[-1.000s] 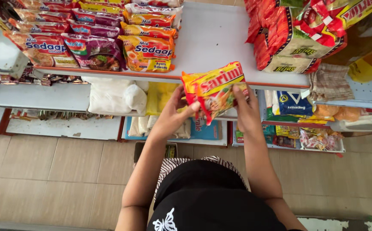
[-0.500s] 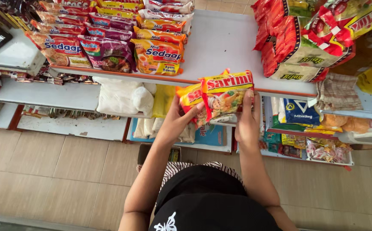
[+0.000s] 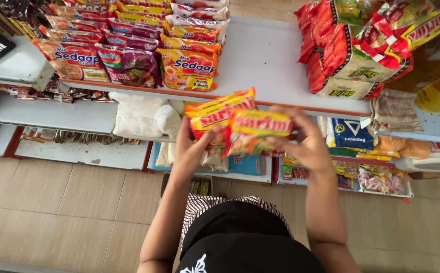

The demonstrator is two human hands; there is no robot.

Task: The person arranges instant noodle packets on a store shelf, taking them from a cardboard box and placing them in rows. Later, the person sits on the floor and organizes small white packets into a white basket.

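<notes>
Both my hands hold a small stack of yellow and red instant noodle packets (image 3: 232, 124) in front of the top shelf's edge. My left hand (image 3: 192, 146) grips the left side of the stack from below. My right hand (image 3: 306, 141) holds the front packet, which sits slightly apart from the others, blurred by motion. The white top shelf (image 3: 260, 60) has a bare stretch directly behind the packets. Rows of noodle packets (image 3: 144, 45) lie to the left of that stretch.
A pile of red and green packets (image 3: 356, 45) leans at the right of the top shelf. Lower shelves hold white bags (image 3: 139, 114), a blue packet (image 3: 349, 134) and small sweets (image 3: 381, 179). A box (image 3: 199, 184) stands on the tiled floor by my feet.
The packets have risen slightly and tilted flatter. My right hand has shifted to the front packet and drawn it rightward from the stack.
</notes>
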